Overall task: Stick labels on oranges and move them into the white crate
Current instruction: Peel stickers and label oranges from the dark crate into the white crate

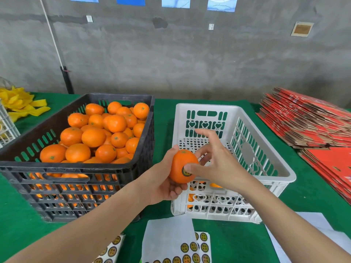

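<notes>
orange point(180, 164): held up, stem on top, round label point(185, 172) on near side | white crate point(284, 174): upright, just behind, oranges point(215, 185) inside

bright, even light, soft and apparently from overhead: the oranges point(93, 137) carry a broad pale sheen on their tops, with no hard glare. the white crate point(284, 173) reads very bright, its rim near washed out. shadows are faint and soft-edged. a dim band lies on the green cloth point(165, 114) between the two crates, and the black crate point(76, 166) is dark along its inner walls. the orange point(180, 162) shades the palm of the left hand point(163, 185). fingers point(209, 135) of the right hand point(218, 166) look slightly smeared. wide-angle bend: the wall point(171, 54) and the table's far edge curve, the forearms swell at the bottom edge, and the cardboard stack point(307, 122) stretches. fine detail is soft, and print on the labels point(185, 247) is unreadable.
</notes>
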A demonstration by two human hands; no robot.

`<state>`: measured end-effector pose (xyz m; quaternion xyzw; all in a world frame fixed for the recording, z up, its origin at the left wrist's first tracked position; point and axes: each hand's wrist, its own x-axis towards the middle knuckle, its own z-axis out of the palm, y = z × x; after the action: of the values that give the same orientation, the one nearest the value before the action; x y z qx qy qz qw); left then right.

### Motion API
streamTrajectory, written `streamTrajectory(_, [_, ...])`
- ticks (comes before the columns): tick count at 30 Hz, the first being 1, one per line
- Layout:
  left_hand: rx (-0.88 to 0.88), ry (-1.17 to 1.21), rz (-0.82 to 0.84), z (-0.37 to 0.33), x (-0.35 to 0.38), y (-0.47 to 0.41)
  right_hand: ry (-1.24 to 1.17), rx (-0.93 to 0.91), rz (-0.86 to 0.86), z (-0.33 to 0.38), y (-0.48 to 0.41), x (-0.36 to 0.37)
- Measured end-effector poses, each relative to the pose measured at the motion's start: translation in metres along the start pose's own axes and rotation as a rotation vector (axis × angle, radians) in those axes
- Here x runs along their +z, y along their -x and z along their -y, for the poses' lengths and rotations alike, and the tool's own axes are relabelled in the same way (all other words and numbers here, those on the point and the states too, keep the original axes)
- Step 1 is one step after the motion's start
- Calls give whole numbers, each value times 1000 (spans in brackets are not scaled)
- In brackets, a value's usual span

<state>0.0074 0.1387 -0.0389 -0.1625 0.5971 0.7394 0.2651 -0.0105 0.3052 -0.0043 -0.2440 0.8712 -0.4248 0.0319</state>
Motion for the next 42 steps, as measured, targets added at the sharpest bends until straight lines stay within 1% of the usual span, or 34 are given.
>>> streamTrajectory(3, [30, -25, 11, -3, 6, -5, 8, -58, 132, -5, 0, 1])
streamTrajectory(4, [50, -33, 16, -5, 8, -7, 31, -85, 143, -7, -1, 3])
streamTrajectory(5, [72, -46, 32, -7, 10, -10, 64, -103, 123, -9, -4, 3])
streamTrajectory(7, [126, -107, 50, -11, 10, -15, 71, -100, 18, -18, -19, -4])
streamTrajectory(9, [218, -151, -19, -16, 6, -17, 33, -14, -105, -38, -44, -19])
streamTrajectory(10, [268, -151, -65, -17, 3, -18, 51, 64, -131, -51, -58, -27])
streamTrajectory(11, [307, -143, -101, -17, -1, -18, 119, 157, -104, -67, -71, -34])
streamTrajectory(12, [326, -135, -124, -15, -5, -18, 240, 240, -17, -83, -82, -38])
streamTrajectory(14, [324, -123, -147, -5, -12, -17, 519, 335, 293, -115, -95, -34])
streamTrajectory(16, [309, -118, -166, 8, -20, -16, 658, 408, 605, -139, -103, -22])
streamTrajectory(17, [298, -117, -173, 14, -23, -15, 679, 438, 708, -147, -105, -16])
streamTrajectory(18, [285, -116, -183, 19, -26, -15, 679, 459, 775, -152, -108, -13])
streamTrajectory(20, [244, -127, -219, 30, -30, -16, 652, 491, 857, -156, -112, -9])
streamTrajectory(21, [218, -139, -236, 35, -32, -17, 678, 483, 908, -157, -113, -8])
streamTrajectory(24, [126, -208, -273, 51, -38, -24, 862, 446, 1102, -159, -112, -6])
streamTrajectory(25, [86, -236, -286, 57, -40, -27, 904, 473, 1120, -160, -111, -6])
streamTrajectory(28, [-27, -312, -320, 78, -48, -38, 935, 552, 1073, -161, -106, -9])
streamTrajectory(29, [-61, -335, -334, 85, -50, -42, 915, 551, 1032, -159, -104, -12])
streamTrajectory(30, [-88, -370, -346, 92, -53, -47, 877, 519, 944, -154, -102, -14])
streamTrajectory(31, [-107, -414, -350, 99, -56, -51, 812, 464, 783, -149, -100, -16])
streamTrajectory(33, [-99, -571, -331, 113, -61, -61, 620, 299, 299, -136, -96, -21])
streamTrajectory(34, [-82, -671, -310, 119, -62, -65, 505, 194, 45, -125, -92, -21])
streamTrajectory(35, [-64, -759, -279, 125, -62, -69, 385, 81, -170, -111, -87, -19])
streamTrajectory(36, [-66, -838, -236, 132, -61, -74, 283, -33, -308, -95, -80, -16])
streamTrajectory(37, [-84, -929, -197, 137, -59, -79, 196, -146, -366, -77, -71, -10])
streamTrajectory(38, [-100, -1060, -172, 142, -56, -83, 128, -251, -359, -60, -59, -2])
streamTrajectory(40, [-59, -1390, -180, 150, -50, -93, 88, -409, -258, -35, -34, 19])
streamTrajectory(41, [-15, -1514, -201, 153, -49, -97, 99, -452, -191, -29, -21, 30])
streamTrajectory(42, [22, -1590, -210, 154, -48, -100, 122, -475, -118, -26, -10, 41])
